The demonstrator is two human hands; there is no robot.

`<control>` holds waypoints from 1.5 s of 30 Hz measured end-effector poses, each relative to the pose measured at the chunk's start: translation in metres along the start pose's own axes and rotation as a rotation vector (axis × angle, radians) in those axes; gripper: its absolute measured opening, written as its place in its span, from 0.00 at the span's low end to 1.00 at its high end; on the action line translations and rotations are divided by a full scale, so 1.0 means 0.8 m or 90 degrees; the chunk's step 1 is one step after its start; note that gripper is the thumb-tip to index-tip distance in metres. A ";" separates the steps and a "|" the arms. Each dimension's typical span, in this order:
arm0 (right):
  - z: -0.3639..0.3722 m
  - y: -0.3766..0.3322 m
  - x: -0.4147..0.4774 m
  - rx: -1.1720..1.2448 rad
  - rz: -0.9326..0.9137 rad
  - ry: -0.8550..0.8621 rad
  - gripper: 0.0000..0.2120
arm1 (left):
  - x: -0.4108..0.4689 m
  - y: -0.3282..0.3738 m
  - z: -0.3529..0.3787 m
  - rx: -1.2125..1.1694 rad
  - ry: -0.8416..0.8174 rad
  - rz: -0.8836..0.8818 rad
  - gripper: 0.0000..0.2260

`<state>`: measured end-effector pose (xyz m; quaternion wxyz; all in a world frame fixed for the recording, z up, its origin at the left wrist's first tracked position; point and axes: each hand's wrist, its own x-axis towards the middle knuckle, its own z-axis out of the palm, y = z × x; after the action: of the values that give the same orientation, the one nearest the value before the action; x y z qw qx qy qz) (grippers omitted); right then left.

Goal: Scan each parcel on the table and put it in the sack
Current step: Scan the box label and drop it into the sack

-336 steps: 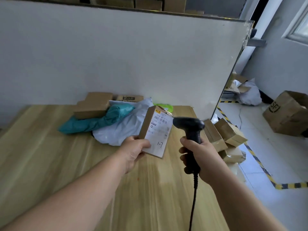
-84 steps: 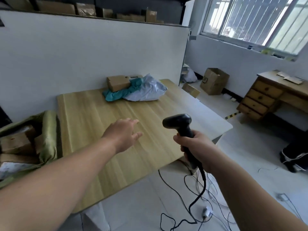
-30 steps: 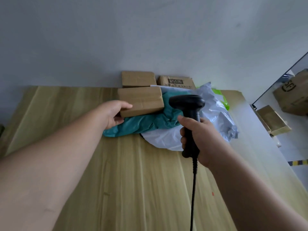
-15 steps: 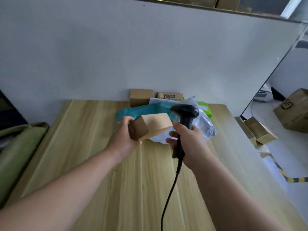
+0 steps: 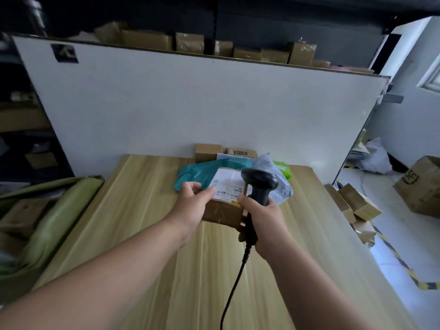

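Observation:
My left hand [image 5: 194,201] grips a brown cardboard parcel [image 5: 222,211] by its left end, holding it above the wooden table [image 5: 142,210] with its white shipping label [image 5: 227,184] facing up. My right hand [image 5: 260,219] is wrapped round the handle of a black corded barcode scanner [image 5: 258,184], whose head sits over the label's right edge. Behind them lie a teal mailer bag [image 5: 192,173], a grey-white plastic bag [image 5: 276,177] and two small cardboard boxes [image 5: 208,152] against the white partition. The green sack [image 5: 54,220] stands open at the table's left, with boxes inside.
A white partition board [image 5: 190,103] closes off the table's far side. Several cardboard boxes [image 5: 352,201] lie on the floor to the right, beside yellow-black floor tape [image 5: 402,265]. A larger carton [image 5: 421,184] stands further right. The scanner's cable [image 5: 234,284] hangs across the table's near part.
My left hand has turned the brown parcel so its label faces up. The scanner head has come over the label. The view has pulled back and upward.

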<state>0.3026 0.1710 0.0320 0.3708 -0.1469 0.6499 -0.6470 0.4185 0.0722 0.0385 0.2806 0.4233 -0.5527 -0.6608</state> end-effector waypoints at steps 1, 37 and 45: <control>-0.002 0.000 -0.007 0.001 -0.003 -0.017 0.12 | -0.008 0.006 -0.004 -0.033 -0.018 -0.076 0.12; 0.283 -0.026 -0.078 -0.215 0.068 -0.399 0.17 | 0.043 0.018 -0.419 -0.166 0.182 -0.072 0.18; 0.355 -0.014 -0.064 -0.251 0.093 -0.391 0.14 | 0.075 -0.002 -0.479 -0.172 0.198 -0.100 0.20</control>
<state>0.5255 -0.0041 0.0897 0.5584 -0.3563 0.6290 -0.4069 0.7226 -0.1662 0.0102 0.3641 0.5203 -0.3749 -0.6754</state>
